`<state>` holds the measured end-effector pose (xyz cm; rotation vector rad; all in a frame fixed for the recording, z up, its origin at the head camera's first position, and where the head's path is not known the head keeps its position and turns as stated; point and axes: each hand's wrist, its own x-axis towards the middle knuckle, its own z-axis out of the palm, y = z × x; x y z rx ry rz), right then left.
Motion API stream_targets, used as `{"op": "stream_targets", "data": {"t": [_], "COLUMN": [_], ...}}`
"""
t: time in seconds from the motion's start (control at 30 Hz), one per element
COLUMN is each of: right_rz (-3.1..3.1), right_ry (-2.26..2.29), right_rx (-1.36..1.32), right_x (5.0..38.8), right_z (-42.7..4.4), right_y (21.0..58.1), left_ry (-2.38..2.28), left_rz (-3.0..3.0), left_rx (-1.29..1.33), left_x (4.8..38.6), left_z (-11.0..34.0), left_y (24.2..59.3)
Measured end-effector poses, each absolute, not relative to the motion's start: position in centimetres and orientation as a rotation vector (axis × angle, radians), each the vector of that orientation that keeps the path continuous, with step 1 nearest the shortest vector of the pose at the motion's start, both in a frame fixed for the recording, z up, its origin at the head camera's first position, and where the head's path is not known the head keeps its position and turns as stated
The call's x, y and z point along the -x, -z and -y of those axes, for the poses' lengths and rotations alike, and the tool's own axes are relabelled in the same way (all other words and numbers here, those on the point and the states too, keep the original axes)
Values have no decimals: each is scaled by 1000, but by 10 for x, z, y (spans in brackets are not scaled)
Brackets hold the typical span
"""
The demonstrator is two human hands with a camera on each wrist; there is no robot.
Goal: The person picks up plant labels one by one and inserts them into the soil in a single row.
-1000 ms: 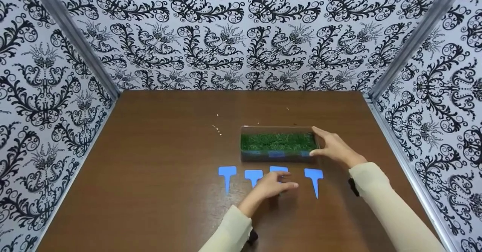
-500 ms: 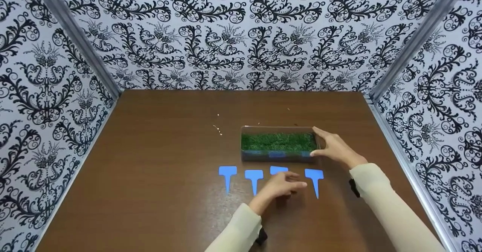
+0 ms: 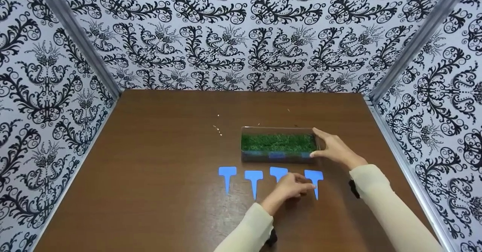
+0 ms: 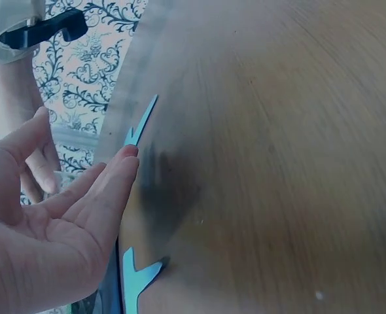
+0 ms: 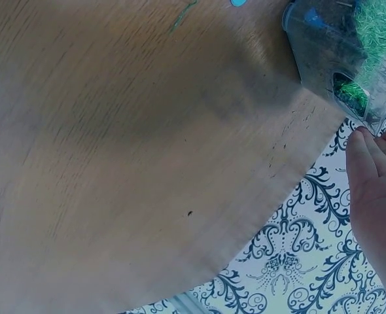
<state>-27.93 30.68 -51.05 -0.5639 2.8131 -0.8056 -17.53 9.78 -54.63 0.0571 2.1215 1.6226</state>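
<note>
While flat, tag (image 3: 314, 174) endwise, tip (image 3: 316, 197) nr.

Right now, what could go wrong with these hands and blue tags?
The rightmost blue tag lies flat, so the left hand might merely slide it. That hand, overlapping the neighbouring tag in the head view, could nudge it. The right hand holds one end of the clear box, which might swivel if bumped.

No text, brand, number or sign can be read in any of the three views. The four blue T-shaped plant labels (image 3: 254, 175) show plain faces, the clear plastic box (image 3: 260, 156) bears no legible print, and the wallpaper (image 3: 226, 37) carries black scrollwork rather than letters.
</note>
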Motion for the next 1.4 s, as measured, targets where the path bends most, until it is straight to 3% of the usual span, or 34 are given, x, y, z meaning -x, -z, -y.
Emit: {"op": "stream_targets", "data": {"t": [0.43,0.97,1.4], "right_rz": [-2791,-2813,-2788], "right_ry": [813,827,830], "right_rx": [549,587,555], "right_x": [280,280,278], "right_z": [-305,-304,-307], "right_y": [510,510,509], "left_ry": [-1363,-241,-232], "left_rz": [-2389,-2949,-2950], "left_rx": [-1,-140,-186], "left_x": [187,187,186], "left_z": [-117,-165,-163], "left_y": [551,569,561]}}
